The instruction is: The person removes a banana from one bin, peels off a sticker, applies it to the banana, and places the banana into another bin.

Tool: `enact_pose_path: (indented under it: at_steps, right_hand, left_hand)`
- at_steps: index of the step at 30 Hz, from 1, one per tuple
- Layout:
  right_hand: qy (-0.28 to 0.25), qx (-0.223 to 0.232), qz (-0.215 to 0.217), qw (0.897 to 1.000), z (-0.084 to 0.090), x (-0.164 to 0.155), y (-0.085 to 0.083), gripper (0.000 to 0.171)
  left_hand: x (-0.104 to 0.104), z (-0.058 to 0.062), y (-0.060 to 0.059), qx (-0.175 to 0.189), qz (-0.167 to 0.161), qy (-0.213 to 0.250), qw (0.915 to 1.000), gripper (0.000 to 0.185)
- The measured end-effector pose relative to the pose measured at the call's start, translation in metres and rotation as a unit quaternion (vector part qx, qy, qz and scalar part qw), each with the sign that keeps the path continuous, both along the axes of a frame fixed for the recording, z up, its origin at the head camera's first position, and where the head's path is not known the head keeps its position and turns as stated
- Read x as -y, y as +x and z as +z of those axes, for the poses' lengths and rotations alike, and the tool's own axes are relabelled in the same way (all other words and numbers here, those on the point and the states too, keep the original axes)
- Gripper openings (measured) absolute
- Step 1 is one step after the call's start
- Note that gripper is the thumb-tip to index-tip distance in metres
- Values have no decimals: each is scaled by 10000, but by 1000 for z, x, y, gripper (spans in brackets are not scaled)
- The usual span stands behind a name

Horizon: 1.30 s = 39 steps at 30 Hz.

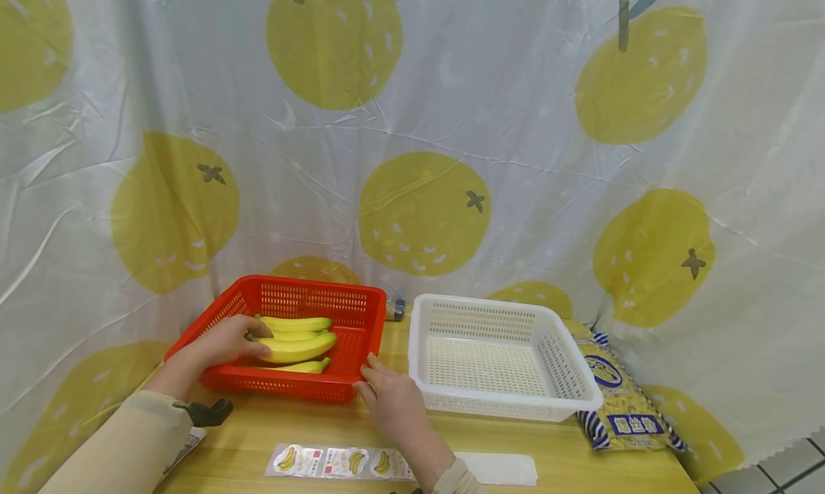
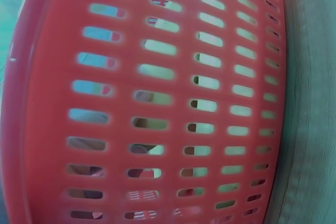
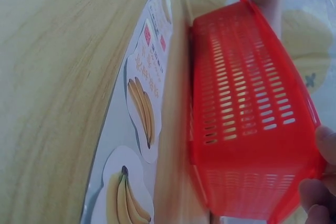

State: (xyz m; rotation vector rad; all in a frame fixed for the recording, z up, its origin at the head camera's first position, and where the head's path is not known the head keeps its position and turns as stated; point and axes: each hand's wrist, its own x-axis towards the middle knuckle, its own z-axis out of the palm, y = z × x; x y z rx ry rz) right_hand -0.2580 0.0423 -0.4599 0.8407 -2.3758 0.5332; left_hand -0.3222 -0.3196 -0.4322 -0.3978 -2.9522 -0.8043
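Note:
My left hand [image 1: 228, 342] reaches over the red basket [image 1: 348, 390] and pinches the stem end of a yellow banana [image 1: 299, 348] between thumb and fingers. More bananas lie beside it, one behind [image 1: 296, 324] and one nearer the front wall [image 1: 309, 367]. My right hand [image 1: 394, 401] grips the basket's front right corner, with its fingertips [image 3: 326, 142] at the rim in the right wrist view. The left wrist view holds mostly the basket's slotted red wall [image 2: 178, 93]; the left hand is hidden there.
A white basket [image 1: 505, 401] stands right of the red one. Beside it lies a yellow printed bag [image 1: 621, 401]. A strip of banana stickers [image 1: 338, 462] lies along the table [image 1: 245, 437] in front, partly under the right forearm. A fruit-print curtain [image 1: 425, 122] hangs behind.

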Motion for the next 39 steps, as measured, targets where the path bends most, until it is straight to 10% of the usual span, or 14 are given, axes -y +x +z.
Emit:
enact_pose_path:
  at_steps: [15, 26, 39]
  right_hand:
    - [-316, 21, 202, 9993, 2, -1, 2, 31]
    - [-223, 53, 363, 9991, -6, -6, 2, 35]
    - [-724, -683, 1994, 9748, -37, -65, 19, 29]
  left_hand:
    - [1, 2, 1, -614, 50, 49, 9981, 49]
    - [-14, 14, 28, -1056, 131, 403, 9935, 45]
    - [-52, -7, 68, -1948, -73, 974, 9760, 40]
